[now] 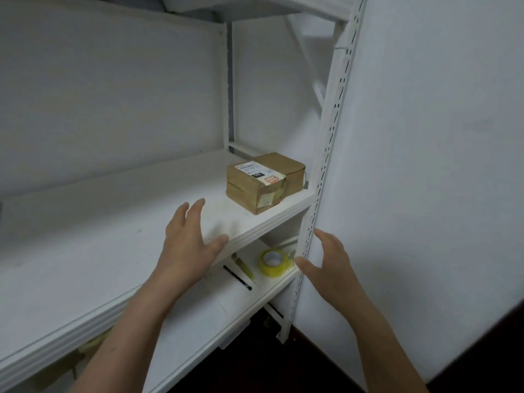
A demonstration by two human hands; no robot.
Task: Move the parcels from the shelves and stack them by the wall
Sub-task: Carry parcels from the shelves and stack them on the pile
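- White metal shelving (85, 316) with a slotted upright post (329, 154), pale wall (425, 137) beyond.
- One brown cardboard parcel (265, 181) on the middle shelf (141, 217), just left of the post; its white label's (256, 173) print is unreadable.
- One yellowish tape roll (273, 262) and one black pen (237, 277) lower, left of the post.
- Two hands near the post, left hand (190, 242) and right hand (329, 262): fingers (196, 212) spread, holding nothing.

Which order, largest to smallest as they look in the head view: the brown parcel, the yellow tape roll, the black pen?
1. the brown parcel, clearly the largest.
2. the yellow tape roll and the black pen: they span about the same, though the pen is far thinner, so I leave them unranked.
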